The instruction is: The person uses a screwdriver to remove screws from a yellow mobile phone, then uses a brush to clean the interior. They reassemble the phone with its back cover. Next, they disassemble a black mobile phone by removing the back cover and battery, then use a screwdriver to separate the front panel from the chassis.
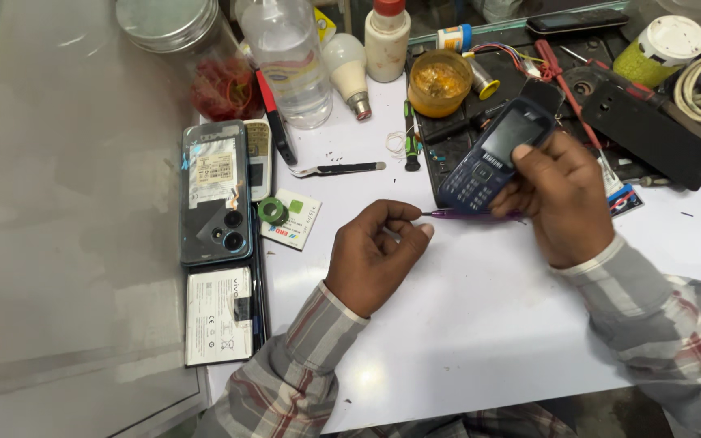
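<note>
My right hand (557, 199) grips a dark blue keypad phone (492, 154), tilted up off the white table (464, 316), screen facing me. A thin purple tool (468, 215) lies level just under the phone. Its metal tip end sits at the fingertips of my left hand (375, 255), which pinches it with curled fingers. The tool's other end runs under my right hand and is hidden there. Both wrists wear plaid sleeves.
At left lie a smartphone (215, 193) back-up, a flat battery (219, 316), a green tape roll (273, 212) and tweezers (338, 169). Behind stand a clear bottle (290, 57), a bulb (348, 73), an amber flux tub (440, 81), a screwdriver (409, 134) and a black tray of tools (642, 122).
</note>
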A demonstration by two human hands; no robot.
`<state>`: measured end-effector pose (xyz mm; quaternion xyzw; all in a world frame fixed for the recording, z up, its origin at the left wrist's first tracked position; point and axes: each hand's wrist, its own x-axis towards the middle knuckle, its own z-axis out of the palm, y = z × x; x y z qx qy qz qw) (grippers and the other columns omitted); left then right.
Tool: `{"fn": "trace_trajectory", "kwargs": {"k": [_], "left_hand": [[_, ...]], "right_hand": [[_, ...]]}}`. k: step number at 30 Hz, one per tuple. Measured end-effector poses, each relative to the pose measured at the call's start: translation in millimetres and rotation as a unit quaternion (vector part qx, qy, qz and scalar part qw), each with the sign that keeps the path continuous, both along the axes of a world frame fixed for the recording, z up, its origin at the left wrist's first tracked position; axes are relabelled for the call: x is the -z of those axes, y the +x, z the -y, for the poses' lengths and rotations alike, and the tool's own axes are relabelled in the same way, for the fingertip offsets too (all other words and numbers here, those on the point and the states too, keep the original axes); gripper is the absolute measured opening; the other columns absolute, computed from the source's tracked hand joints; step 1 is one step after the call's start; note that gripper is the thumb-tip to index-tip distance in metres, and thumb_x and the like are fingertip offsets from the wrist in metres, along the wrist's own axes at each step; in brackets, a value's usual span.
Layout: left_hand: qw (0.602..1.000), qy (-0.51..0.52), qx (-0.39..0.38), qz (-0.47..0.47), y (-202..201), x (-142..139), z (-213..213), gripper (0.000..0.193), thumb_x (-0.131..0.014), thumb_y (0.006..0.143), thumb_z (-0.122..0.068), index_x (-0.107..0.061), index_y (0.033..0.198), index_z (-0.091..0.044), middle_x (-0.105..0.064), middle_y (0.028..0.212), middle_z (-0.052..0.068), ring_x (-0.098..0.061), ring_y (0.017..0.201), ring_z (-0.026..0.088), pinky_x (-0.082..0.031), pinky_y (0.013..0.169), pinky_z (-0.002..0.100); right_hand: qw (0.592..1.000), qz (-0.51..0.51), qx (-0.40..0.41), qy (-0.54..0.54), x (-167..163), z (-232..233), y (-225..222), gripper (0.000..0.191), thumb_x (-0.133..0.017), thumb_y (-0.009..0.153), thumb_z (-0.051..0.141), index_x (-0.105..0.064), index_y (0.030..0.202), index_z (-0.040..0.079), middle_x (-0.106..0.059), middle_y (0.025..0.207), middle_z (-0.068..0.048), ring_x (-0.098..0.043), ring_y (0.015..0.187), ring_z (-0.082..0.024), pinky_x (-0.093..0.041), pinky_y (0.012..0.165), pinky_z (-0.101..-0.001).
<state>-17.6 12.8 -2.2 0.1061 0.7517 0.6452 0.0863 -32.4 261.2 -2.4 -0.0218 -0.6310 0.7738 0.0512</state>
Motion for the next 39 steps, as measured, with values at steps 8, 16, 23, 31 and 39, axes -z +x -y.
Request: {"fn": "trace_trajectory", "kwargs": {"k": [8, 16, 23, 31, 39], "left_hand": [[1.000, -0.007, 0.006, -0.007, 1, -3, 1, 0.023, -0.077, 0.088, -0.016, -0.072, 0.104, 0.000, -0.061, 0.073, -0.006, -0.038, 0.054, -0.001, -0.035, 0.047, 0.019], [1.000, 0.001, 0.025, -0.014, 1, -1, 1, 0.021, -0.076, 0.089, -0.014, -0.073, 0.104, 0.001, -0.060, 0.071, -0.006, -0.038, 0.055, -0.001, -0.035, 0.048, 0.019], [1.000, 0.006, 0.022, 0.003, 1, -3, 3, 0.021, -0.075, 0.090, -0.014, -0.074, 0.104, 0.001, -0.058, 0.069, -0.006, -0.038, 0.054, -0.001, -0.034, 0.048, 0.019], [0.999, -0.015, 0.021, -0.021, 1, -7, 4, 0.020, -0.075, 0.089, -0.014, -0.074, 0.103, 0.001, -0.063, 0.070, -0.004, -0.045, 0.056, 0.001, -0.040, 0.050, 0.019], [0.993, -0.074, -0.039, -0.088, -3, -10, 8, 0.019, -0.074, 0.089, -0.015, -0.074, 0.103, -0.002, -0.066, 0.071, -0.002, -0.051, 0.056, 0.004, -0.045, 0.051, 0.021]], "right_hand": [[0.999, 0.038, 0.032, -0.009, -13, -59, -48, 0.018, -0.059, 0.113, 0.017, -0.055, 0.107, 0.000, -0.069, 0.090, -0.012, -0.071, 0.075, -0.019, -0.060, 0.068, -0.0307], [0.993, 0.069, 0.091, -0.034, -13, -98, -136, 0.026, -0.053, 0.116, 0.022, -0.060, 0.113, -0.003, -0.071, 0.092, -0.012, -0.071, 0.076, -0.018, -0.061, 0.070, -0.0290], [0.978, 0.120, 0.116, -0.122, -12, -108, -182, 0.023, -0.053, 0.110, 0.016, -0.053, 0.119, -0.005, -0.069, 0.103, -0.015, -0.074, 0.086, -0.023, -0.065, 0.083, -0.0372], [0.989, 0.077, 0.057, -0.115, -23, -90, -142, 0.013, -0.052, 0.108, 0.006, -0.054, 0.114, -0.006, -0.067, 0.108, -0.016, -0.072, 0.100, -0.025, -0.062, 0.096, -0.0377], [0.983, 0.146, -0.107, 0.030, -24, -20, -39, 0.012, -0.060, 0.100, 0.014, -0.062, 0.107, 0.005, -0.069, 0.090, -0.009, -0.068, 0.070, -0.019, -0.058, 0.064, -0.0356]]}}
